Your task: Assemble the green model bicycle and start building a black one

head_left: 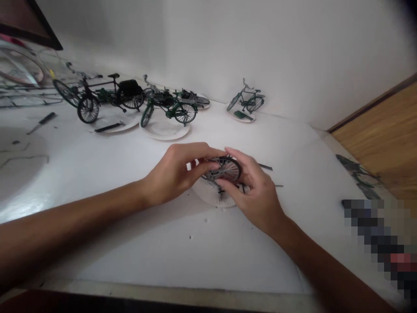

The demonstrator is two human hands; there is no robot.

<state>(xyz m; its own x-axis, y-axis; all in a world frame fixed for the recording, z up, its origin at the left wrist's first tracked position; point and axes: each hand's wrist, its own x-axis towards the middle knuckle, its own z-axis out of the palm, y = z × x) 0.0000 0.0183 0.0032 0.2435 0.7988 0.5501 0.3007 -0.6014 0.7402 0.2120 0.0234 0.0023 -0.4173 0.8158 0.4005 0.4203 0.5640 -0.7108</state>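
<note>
Between both hands is a small spoked model bicycle wheel (232, 168) with a dark tyre and a grey piece across its spokes. My left hand (187, 167) pinches it from the left, the thumb pressed on the grey piece. My right hand (256, 184) grips the rim from the right, its thumb at the lower edge. Below them lies a white paper plate (208, 194), partly covered by the hands, with small dark parts on it. A thin dark rod (265, 167) sticks out beyond my right hand.
Model bicycles stand at the back: a black one (112, 93), a green one (169, 108) and a grey-green one (246, 98), near paper plates. A dark-handled tool (47, 118) and bent wires (26, 157) lie left. At right are another model bicycle (356, 174) and a wooden panel (381, 126).
</note>
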